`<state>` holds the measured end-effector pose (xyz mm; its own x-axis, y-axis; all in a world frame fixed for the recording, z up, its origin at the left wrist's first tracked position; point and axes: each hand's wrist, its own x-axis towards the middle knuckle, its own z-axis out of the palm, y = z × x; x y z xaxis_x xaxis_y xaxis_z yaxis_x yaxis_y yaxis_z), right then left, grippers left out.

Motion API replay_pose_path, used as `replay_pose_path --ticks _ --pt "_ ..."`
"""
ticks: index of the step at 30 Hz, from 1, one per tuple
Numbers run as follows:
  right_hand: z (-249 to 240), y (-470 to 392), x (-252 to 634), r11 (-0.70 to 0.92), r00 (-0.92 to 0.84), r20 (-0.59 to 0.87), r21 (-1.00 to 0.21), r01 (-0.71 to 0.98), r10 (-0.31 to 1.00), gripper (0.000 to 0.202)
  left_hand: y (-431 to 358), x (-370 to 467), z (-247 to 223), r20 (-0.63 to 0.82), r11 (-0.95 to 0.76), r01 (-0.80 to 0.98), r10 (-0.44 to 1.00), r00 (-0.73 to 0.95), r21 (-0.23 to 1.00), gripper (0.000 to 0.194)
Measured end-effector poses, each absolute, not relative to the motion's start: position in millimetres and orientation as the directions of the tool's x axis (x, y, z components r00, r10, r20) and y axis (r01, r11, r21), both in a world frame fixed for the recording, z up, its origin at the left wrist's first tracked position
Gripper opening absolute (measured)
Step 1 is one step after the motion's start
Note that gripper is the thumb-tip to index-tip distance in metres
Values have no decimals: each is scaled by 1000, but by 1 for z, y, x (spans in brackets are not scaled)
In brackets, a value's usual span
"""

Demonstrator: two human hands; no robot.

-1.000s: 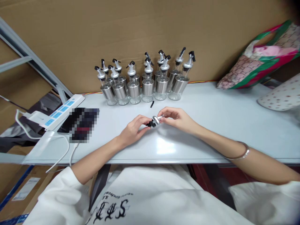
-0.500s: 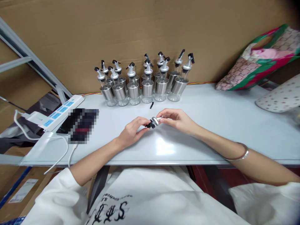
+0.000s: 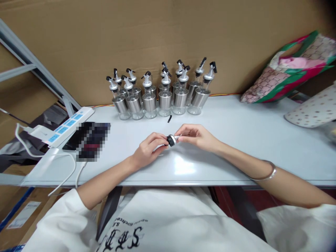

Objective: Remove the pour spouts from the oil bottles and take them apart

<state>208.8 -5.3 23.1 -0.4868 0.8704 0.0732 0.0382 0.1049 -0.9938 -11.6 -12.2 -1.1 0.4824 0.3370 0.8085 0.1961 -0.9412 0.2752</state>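
Observation:
Between my two hands is a silver and black pourer spout (image 3: 172,140), held above the table's front half. My left hand (image 3: 151,148) pinches its black stopper end, and the fingers hide part of it. My right hand (image 3: 197,137) is closed on the slim silver nozzle end. A small black flip cap (image 3: 169,119) lies on the table just beyond my hands. Farther back stand several glass oil bottles (image 3: 165,100) with steel bands, each visible top carrying a similar silver spout with a black cap.
On the left lie a white power strip (image 3: 70,126) with a plugged-in charger, and a pixelated dark device (image 3: 90,141). A patterned bag (image 3: 282,75) and a dotted white object (image 3: 312,108) are at the right. Cardboard (image 3: 147,31) rises behind the white table (image 3: 236,154).
The black stopper and the silver collar, with a gap between them before, now sit close together. Both hands stay in nearly the same place.

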Motion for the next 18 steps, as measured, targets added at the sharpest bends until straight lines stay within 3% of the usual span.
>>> replay_pose_path --ticks 11,18 --pt "23 -7 210 36 -554 20 -999 18 832 25 -15 -10 -5 845 -971 146 236 481 188 8" --pt "25 -14 206 -29 -630 -3 -999 -30 776 27 -11 -11 -5 840 -955 191 292 457 227 9"
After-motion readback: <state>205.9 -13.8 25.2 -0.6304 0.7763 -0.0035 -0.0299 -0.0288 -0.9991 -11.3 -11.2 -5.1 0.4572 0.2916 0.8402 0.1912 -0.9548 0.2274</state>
